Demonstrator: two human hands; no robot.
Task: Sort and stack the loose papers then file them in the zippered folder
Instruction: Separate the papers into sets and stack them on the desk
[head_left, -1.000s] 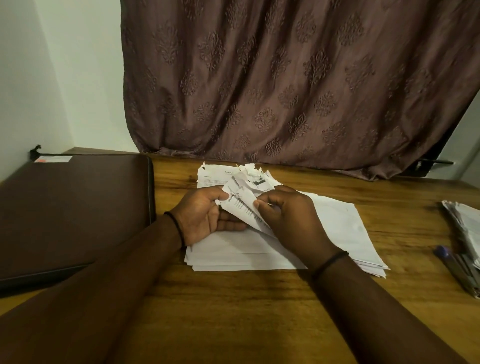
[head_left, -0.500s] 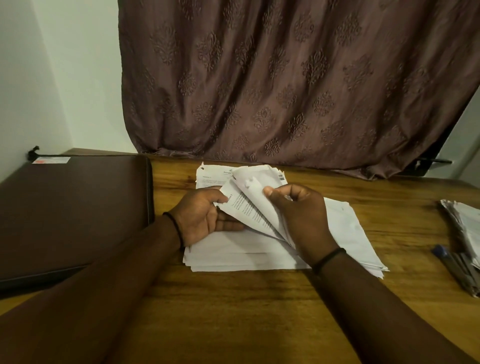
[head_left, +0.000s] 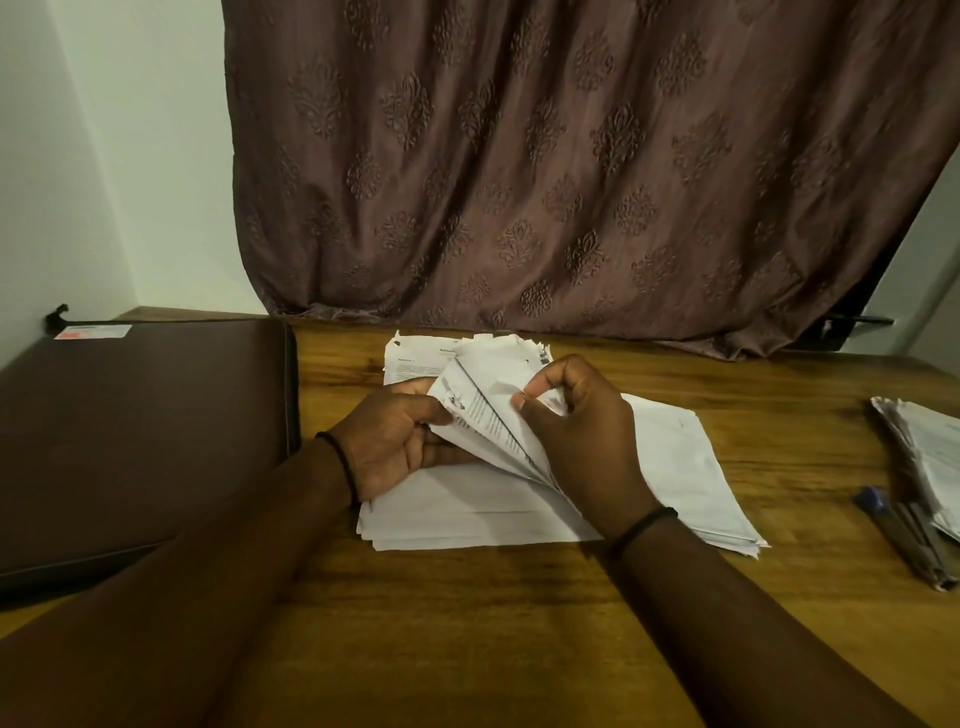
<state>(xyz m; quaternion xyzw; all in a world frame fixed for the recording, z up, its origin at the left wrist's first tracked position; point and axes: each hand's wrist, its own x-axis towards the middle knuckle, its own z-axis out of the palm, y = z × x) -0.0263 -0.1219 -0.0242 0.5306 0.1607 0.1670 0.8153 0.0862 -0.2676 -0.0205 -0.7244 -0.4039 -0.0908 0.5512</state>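
Papers (head_left: 670, 467) lie in a loose white stack at the middle of the wooden surface (head_left: 467, 623), directly under both hands. The stack's near edge is uneven and its near right corner is fanned out. From its left half several lifted sheets (head_left: 480, 415) rise at a tilt, with printed text showing on the one that faces left.

The left hand (head_left: 395, 441) is on the left side of these sheets. Its grip is narrow, with the thumb laid on the printed face and curled fingers underneath, holding them up. The right hand (head_left: 582, 441) is on their right side. Its grip is narrow too, thumb and forefinger tips pinching the edge of the upper sheets near their far end. Torn far edges of more sheets stick out beyond the hands.

At the left of the surface the dark brown zippered folder (head_left: 140, 441) lies flat and closed, near the stack but apart from it; its contents cannot be seen. A small white and red label (head_left: 93, 331) sits by its far left corner. At the right edge lies a second pile of papers (head_left: 930, 457), with a blue-capped pen (head_left: 883, 519) just beside it. A patterned brown curtain (head_left: 571, 156) hangs behind the far edge.
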